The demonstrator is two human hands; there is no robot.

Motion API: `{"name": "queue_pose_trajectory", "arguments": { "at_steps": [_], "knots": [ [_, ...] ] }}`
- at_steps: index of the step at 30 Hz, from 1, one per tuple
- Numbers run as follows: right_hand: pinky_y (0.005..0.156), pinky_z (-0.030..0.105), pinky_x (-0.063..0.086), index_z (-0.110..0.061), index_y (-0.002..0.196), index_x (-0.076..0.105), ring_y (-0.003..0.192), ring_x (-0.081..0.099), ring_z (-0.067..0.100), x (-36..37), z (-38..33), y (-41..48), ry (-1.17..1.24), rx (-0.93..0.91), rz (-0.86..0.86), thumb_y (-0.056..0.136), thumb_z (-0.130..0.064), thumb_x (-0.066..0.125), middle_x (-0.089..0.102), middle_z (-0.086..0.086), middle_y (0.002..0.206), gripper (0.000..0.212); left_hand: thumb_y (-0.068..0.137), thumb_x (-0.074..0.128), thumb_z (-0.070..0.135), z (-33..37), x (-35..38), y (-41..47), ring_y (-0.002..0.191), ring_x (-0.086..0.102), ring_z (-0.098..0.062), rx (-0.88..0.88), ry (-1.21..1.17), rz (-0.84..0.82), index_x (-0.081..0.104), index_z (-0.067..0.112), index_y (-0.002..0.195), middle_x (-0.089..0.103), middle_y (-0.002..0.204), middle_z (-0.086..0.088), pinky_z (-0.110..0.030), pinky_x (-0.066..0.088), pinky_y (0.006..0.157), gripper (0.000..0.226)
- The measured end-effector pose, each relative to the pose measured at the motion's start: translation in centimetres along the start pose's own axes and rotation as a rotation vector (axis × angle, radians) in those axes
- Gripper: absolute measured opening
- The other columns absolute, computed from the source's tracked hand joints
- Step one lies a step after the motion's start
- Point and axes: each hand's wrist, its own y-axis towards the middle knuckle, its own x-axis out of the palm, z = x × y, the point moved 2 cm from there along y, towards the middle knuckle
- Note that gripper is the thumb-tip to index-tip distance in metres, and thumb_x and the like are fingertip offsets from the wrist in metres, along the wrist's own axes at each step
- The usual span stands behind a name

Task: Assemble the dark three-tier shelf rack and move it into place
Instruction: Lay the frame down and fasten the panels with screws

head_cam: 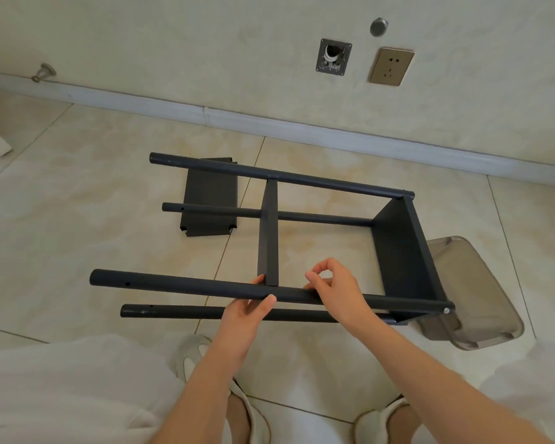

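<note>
Pale tile floor (77, 203) carries the dark shelf rack (334, 184), lying on its side. Nearest me, I note the left hand (247, 310) gripping the closest upper pole (180, 285), just beside the middle shelf (268, 232). The right hand (334, 286) sits at the same pole, thumb and forefinger curled into a ring; I cannot tell whether they pinch anything. The end shelf (401, 248) joins the poles' right ends, with a translucent plastic bin (474, 302) just past it. Farther off, a loose shelf panel (210, 197) lies flat. A wall socket (391, 66) is mounted above the skirting (269, 123).
</note>
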Motion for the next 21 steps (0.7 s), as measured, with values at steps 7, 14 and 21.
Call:
{"name": "queue_pose_trajectory", "arguments": {
  "at_steps": [7, 14, 21],
  "knots": [
    [0.074, 0.025, 0.047, -0.027, 0.096, 0.051, 0.085, 0.067, 0.011, 0.7, 0.7, 0.3, -0.003, 0.009, -0.024, 0.098, -0.031, 0.058, 0.073, -0.003, 0.087, 0.009, 0.093, 0.069, 0.035, -1.3, 0.1, 0.1, 0.108, 0.050, 0.003, -0.089, 0.005, 0.054, 0.055, 0.054, 0.111, 0.059, 0.115, 0.025, -0.036, 0.033, 0.112, 0.029],
    [0.066, 0.017, 0.045, -0.030, 0.093, 0.049, 0.082, 0.067, 0.009, 1.0, 1.4, 0.4, 0.001, 0.008, -0.017, 0.098, -0.029, 0.058, 0.073, -0.003, 0.086, 0.011, 0.090, 0.071, 0.038, -1.8, 0.4, 0.1, 0.109, 0.058, -0.007, -0.136, 0.031, 0.151, 0.062, 0.037, 0.099, 0.067, 0.108, 0.013, -0.043, 0.043, 0.112, 0.013],
    [0.070, 0.022, 0.046, -0.025, 0.095, 0.049, 0.085, 0.066, 0.011, 1.2, 1.6, 0.5, -0.017, 0.018, 0.007, 0.100, -0.028, 0.056, 0.072, -0.001, 0.087, 0.009, 0.090, 0.073, 0.034, -1.4, 0.2, 0.4, 0.096, 0.062, -0.003, -0.111, 0.099, 0.171, 0.066, 0.035, 0.089, 0.071, 0.093, 0.014, -0.034, 0.048, 0.099, 0.007]
  ]
}}
